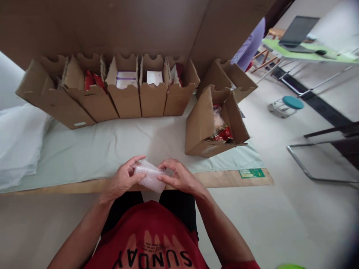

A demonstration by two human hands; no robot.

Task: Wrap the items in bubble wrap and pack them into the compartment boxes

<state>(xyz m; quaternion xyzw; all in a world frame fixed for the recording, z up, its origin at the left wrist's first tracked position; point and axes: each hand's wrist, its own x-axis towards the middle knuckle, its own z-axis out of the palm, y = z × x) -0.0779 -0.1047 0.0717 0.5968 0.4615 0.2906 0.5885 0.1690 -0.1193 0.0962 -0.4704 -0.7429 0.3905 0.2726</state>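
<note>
Just over the table's front edge, a small piece of clear bubble wrap (151, 177) is held between both hands. My left hand (126, 177) grips its left end, thumb on top and fingers behind. On the right end, my right hand (176, 175) pinches the wrap between thumb and fingers. Whether anything lies inside the wrap I cannot tell. Beyond my right hand stands an open cardboard box (199, 130) with red and clear packets (223, 132) in it.
A row of open cardboard boxes (127, 102) lines the back of the cloth-covered table (112, 145). White plastic sheets (19, 142) lie at the left. A person's purple sleeve (249, 46) shows behind the right boxes. On the floor stands a blue-topped stool (292, 102).
</note>
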